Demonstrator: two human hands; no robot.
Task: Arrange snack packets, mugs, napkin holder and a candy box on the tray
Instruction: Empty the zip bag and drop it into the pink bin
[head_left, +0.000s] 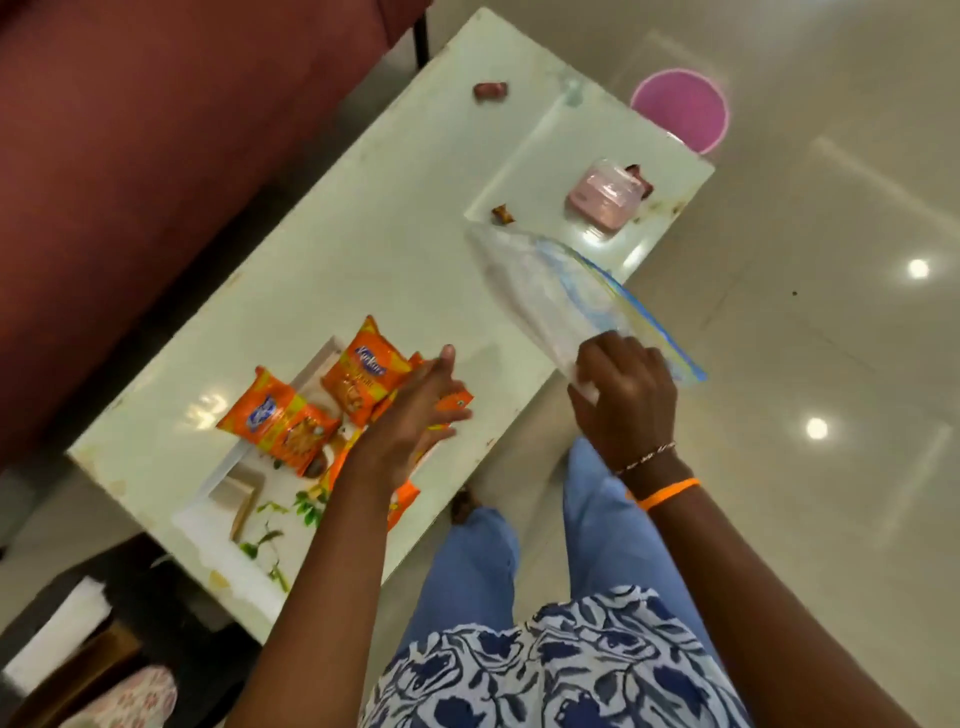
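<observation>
Several orange snack packets (280, 421) lie on a white leaf-patterned tray (218, 525) at the near left end of the table. My left hand (415, 410) rests flat on one packet (454, 405), fingers spread and thumb raised; motion blurs it. Over the table's near edge, my right hand (623, 395) pinches a clear, empty zip bag (561, 296) with a blue seal. A pink candy box (602, 200) stands on a second white tray (524, 171) at the far right end. A beige wooden piece (244, 501) sits on the leaf tray.
The white glossy table (389, 234) runs diagonally. A loose wrapped candy (489, 89) lies at its far end, and others (503, 214) lie on the far tray. A maroon sofa (156, 156) borders the left side. A pink round lid (680, 111) lies on the floor beyond.
</observation>
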